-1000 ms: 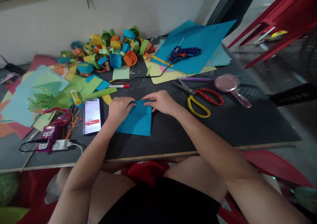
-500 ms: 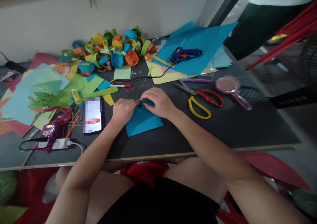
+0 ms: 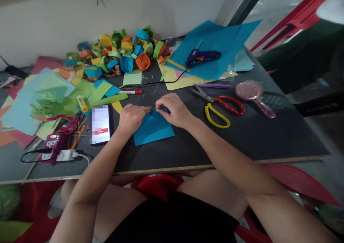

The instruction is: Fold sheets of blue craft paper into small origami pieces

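Observation:
A blue sheet of paper [image 3: 154,130] lies on the dark table in front of me, its far edge between my hands. My left hand [image 3: 133,118] grips that far edge near its left corner, fingers bent and pressed together. At the right part of the same edge, my right hand [image 3: 172,110] pinches the paper between thumb and fingers. A thin raised strip of the edge shows between the fingertips; its fold is mostly hidden. Right of my right hand lie scissors [image 3: 218,110] with one red and one yellow handle, blades partly apart.
Small coloured paper cups [image 3: 127,64] are heaped by the wall. A blue glue gun [image 3: 201,56] rests on large blue paper [image 3: 228,44]. A phone [image 3: 100,125], glue stick [image 3: 82,104], power strip [image 3: 53,146] and hairbrush [image 3: 254,94] lie around. A person [image 3: 301,53] is at the far right.
Both hands still hold the far edge, with the fingertips slightly farther apart. The blue sheet has shifted a little left and away from me. The person at the right has moved rightward.

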The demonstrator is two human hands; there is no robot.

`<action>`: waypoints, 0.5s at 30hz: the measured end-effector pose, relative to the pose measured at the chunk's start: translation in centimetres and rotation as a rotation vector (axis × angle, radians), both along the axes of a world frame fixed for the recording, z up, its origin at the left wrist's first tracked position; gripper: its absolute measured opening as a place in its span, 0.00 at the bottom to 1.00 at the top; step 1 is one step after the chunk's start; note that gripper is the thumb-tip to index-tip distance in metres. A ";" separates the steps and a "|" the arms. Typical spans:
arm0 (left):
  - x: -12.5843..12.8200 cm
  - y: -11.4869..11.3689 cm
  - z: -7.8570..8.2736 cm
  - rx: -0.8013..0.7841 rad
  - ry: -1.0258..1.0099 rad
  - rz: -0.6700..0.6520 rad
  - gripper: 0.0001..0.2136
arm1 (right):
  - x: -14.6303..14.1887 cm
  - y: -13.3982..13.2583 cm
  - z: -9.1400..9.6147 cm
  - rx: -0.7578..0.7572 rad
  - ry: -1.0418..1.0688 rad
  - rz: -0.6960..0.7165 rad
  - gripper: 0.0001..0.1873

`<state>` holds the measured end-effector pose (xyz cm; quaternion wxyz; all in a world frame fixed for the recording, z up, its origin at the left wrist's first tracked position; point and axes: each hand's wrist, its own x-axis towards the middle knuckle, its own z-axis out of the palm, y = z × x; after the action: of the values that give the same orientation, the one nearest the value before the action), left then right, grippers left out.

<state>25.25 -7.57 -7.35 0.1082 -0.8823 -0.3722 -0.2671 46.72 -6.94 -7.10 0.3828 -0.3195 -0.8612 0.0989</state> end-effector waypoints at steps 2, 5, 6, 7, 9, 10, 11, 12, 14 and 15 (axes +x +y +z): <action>0.2 -0.1 0.1 -0.001 0.029 0.005 0.11 | -0.1 -0.1 0.1 -0.023 0.019 -0.020 0.06; 0.5 -0.3 0.3 -0.015 0.070 0.014 0.12 | -0.4 -0.2 0.1 -0.066 0.004 -0.012 0.06; 0.5 -0.4 0.3 -0.017 0.076 0.013 0.12 | -0.5 -0.3 0.1 -0.077 0.002 -0.007 0.06; 0.6 -0.4 0.3 -0.020 0.075 0.012 0.13 | -0.5 -0.3 0.0 -0.086 0.005 -0.004 0.06; 0.6 -0.4 0.3 -0.030 0.067 0.006 0.13 | -0.7 -0.3 -0.1 -0.094 0.018 -0.003 0.06; 0.6 -0.4 0.3 -0.031 0.064 0.004 0.13 | -0.7 -0.3 -0.1 -0.094 0.025 -0.004 0.07; 0.6 -0.4 0.3 -0.025 0.064 0.003 0.12 | -0.7 -0.3 -0.1 -0.091 0.028 -0.002 0.07; 0.6 -0.4 0.3 -0.012 0.069 0.004 0.12 | -0.7 -0.3 0.0 -0.087 0.027 -0.001 0.08; 0.5 -0.4 0.2 0.026 0.082 0.005 0.12 | -0.7 -0.2 0.1 -0.077 0.014 0.005 0.10; 0.5 -0.4 0.2 0.047 0.084 0.002 0.12 | -0.6 -0.2 0.2 -0.071 0.005 0.011 0.11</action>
<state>25.77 -7.97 -7.11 0.1446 -0.8896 -0.3619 -0.2382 46.11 -7.13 -6.87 0.3727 -0.3279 -0.8579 0.1323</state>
